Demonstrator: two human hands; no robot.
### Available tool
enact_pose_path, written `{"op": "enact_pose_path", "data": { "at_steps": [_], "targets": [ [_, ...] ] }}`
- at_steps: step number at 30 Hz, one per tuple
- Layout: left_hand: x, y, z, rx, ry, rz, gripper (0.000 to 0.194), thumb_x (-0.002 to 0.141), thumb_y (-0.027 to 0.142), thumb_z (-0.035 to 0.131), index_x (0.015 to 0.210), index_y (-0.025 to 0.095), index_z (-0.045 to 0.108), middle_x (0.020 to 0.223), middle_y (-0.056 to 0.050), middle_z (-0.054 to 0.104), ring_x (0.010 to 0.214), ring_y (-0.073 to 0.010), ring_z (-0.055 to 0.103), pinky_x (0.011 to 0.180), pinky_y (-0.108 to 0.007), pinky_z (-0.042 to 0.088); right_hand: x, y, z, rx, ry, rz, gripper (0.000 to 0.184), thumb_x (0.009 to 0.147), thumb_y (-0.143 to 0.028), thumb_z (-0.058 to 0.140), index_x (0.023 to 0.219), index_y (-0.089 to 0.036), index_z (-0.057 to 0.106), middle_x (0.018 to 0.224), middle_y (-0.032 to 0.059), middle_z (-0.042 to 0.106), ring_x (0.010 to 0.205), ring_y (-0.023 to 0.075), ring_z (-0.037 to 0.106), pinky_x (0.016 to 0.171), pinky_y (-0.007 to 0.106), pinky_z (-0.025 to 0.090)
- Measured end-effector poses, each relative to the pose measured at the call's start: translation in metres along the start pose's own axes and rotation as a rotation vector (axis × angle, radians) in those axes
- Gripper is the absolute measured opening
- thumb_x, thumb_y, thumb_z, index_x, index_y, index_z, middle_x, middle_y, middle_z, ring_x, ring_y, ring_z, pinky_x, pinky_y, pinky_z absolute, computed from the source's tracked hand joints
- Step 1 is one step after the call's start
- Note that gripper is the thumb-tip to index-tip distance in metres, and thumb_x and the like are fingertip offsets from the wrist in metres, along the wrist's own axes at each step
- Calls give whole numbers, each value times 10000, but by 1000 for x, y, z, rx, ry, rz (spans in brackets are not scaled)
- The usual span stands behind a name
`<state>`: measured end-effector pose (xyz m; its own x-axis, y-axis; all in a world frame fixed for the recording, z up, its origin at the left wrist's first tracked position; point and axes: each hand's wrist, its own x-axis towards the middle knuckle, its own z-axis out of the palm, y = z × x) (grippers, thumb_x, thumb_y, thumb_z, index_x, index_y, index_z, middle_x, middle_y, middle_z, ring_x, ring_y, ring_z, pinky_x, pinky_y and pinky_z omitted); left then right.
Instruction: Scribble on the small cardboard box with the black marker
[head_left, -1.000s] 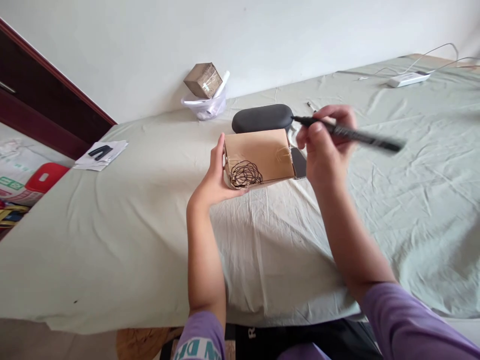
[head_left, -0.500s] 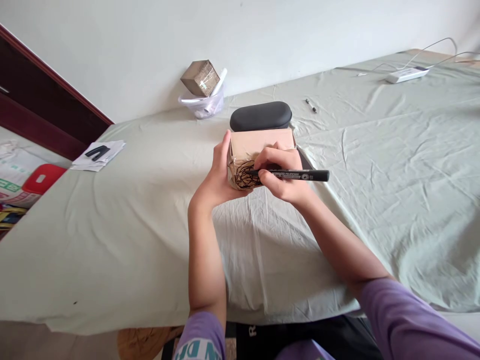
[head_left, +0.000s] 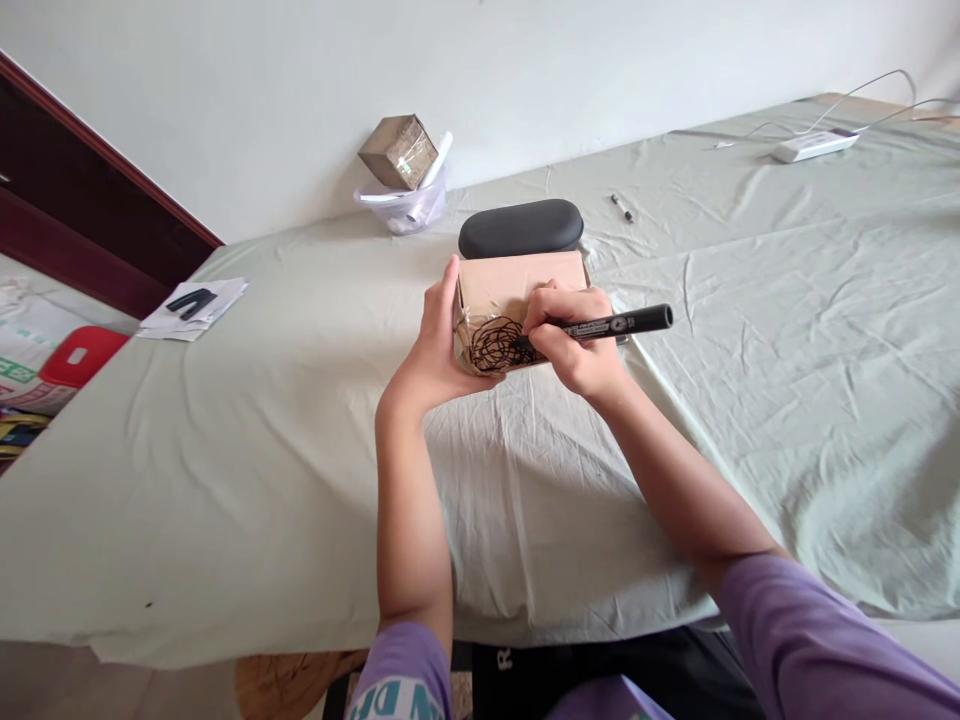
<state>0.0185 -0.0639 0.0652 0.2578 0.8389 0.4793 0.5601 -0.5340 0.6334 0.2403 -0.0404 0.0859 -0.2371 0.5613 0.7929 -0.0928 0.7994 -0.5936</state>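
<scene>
A small brown cardboard box (head_left: 495, 283) with clear tape is held up over the cloth by my left hand (head_left: 435, 345), thumb along its left side and fingers underneath. Tangled black scribbles cover the lower left of the face turned toward me. In my right hand (head_left: 574, 335) is a black marker pen (head_left: 630, 321), pinched near its front, with the tip against the scribbled patch. The knuckles hide part of the box's right side. Just behind the box lies a dark oblong zip case (head_left: 521, 228).
Behind, a clear plastic bowl (head_left: 409, 212) holds a second cardboard box (head_left: 400, 152) and a white roll. A small black-and-white pen-like piece (head_left: 622, 208) lies right of the case. Papers (head_left: 176, 325) are at left, a power strip (head_left: 815, 146) at far right. Wrinkled pale green cloth (head_left: 247, 480) covers the surface.
The marker's tip has moved right across the box, and its back end now points higher. More dark lines show in the scribble. My left hand keeps its hold.
</scene>
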Motion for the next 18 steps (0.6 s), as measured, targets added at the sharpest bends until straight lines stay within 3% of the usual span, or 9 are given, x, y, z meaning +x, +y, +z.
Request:
{"op": "enact_pose_path", "data": {
  "at_steps": [3, 8, 13, 18],
  "targets": [
    [0, 0, 0, 5, -6, -5, 1484, 656, 561, 1020, 1750, 380, 34, 1778, -145, 244, 1708, -466, 221, 1389, -592, 349, -1, -1, 0, 1, -3, 13, 164, 783, -172, 565, 644, -250, 526, 594, -23, 532, 599, 167, 461, 664, 359, 419],
    [0, -5, 1, 30, 0, 23, 1551, 606, 532, 1034, 1725, 507, -40, 1755, -91, 230, 1701, -457, 230, 1351, -658, 378, 1, -2, -1, -29, -60, 21, 106, 807, -182, 590, 727, -251, 599, 660, -22, 619, 629, 173, 516, 707, 364, 448],
    [0, -5, 2, 47, -2, 20, 1555, 621, 478, 1033, 1746, 433, -39, 1756, -127, 231, 1696, -449, 250, 1365, -608, 374, 3, -2, 0, -73, -45, -72, 168, 789, -193, 554, 637, -247, 503, 570, -36, 526, 565, 150, 451, 703, 366, 436],
    [-1, -8, 0, 20, -29, 12, 1544, 647, 570, 1008, 1736, 440, -78, 1787, -139, 180, 1697, -455, 255, 1355, -649, 362, 1, -2, 1, 6, -193, -93, 172, 832, -201, 602, 666, -239, 583, 593, -33, 607, 621, 162, 508, 743, 378, 446]
  ]
}}
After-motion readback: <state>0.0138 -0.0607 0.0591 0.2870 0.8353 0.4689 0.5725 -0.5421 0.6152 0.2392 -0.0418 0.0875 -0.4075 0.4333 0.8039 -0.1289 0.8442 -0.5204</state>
